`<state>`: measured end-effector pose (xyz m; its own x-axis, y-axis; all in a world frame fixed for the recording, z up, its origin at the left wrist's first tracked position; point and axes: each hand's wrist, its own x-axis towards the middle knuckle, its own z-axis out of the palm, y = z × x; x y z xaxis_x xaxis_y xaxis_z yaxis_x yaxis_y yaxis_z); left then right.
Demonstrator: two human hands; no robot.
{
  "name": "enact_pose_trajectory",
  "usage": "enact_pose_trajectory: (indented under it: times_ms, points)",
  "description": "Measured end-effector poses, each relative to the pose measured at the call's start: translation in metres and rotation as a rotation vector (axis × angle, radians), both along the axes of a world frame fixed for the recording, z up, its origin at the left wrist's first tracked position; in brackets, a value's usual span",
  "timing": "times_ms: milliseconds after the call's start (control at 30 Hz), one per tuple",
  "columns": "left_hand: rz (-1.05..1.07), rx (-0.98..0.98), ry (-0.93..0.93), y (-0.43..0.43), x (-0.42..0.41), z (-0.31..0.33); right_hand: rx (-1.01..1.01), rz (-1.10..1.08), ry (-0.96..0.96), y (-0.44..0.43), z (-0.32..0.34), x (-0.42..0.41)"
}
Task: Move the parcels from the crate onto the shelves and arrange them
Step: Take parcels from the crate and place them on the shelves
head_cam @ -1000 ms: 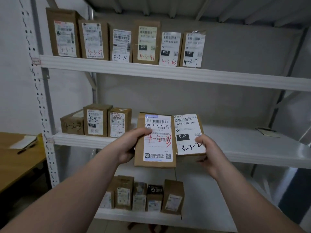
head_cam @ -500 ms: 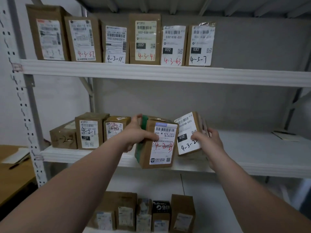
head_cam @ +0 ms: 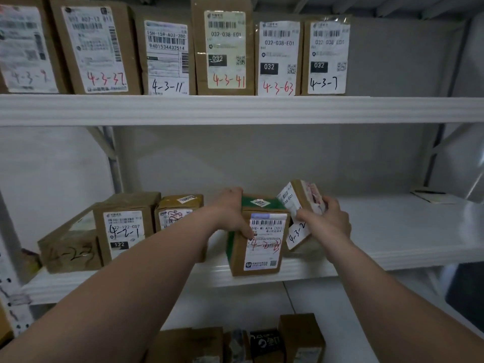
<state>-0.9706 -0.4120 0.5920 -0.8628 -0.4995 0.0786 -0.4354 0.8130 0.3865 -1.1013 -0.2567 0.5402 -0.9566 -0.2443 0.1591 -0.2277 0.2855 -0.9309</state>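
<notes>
Holding two parcels at the near lip of the middle shelf. Gripping the green-taped parcel in the left hand, fingers curled over its top far edge, thumb pressed down on the front label; base level with the shelf lip, contact with the board impossible to tell. Clasping the 4-3-2 parcel in the right hand, just right of the first and tilted, fingers wrapped round its right side, thumb on the white label. Leaving a narrow gap on the left, up to three boxes standing at the left end of the same shelf, with the left forearm crossing in front of the nearest one. Leaving wide bare board to the right, as far as a flat paper item near the far right corner. Overhead, ample height below the top shelf, with a row of six labelled parcels along its left and middle. Below, more boxes on the lowest level.
</notes>
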Motion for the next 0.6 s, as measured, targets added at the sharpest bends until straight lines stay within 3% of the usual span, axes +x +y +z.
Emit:
enact_pose_trajectory:
  times_ms: [133, 300, 600]
  points:
    - [-0.067, -0.276, -0.160, -0.012, -0.009, 0.004, -0.009, 0.012, 0.004, -0.014, 0.000, 0.000]
    - [-0.087, -0.416, -0.246, -0.020, -0.019, 0.008, 0.009, 0.035, 0.031, -0.026, 0.005, -0.004]
    - [0.014, -0.449, -0.332, -0.041, -0.020, 0.010, 0.031, 0.141, 0.023, -0.044, 0.003, -0.010]
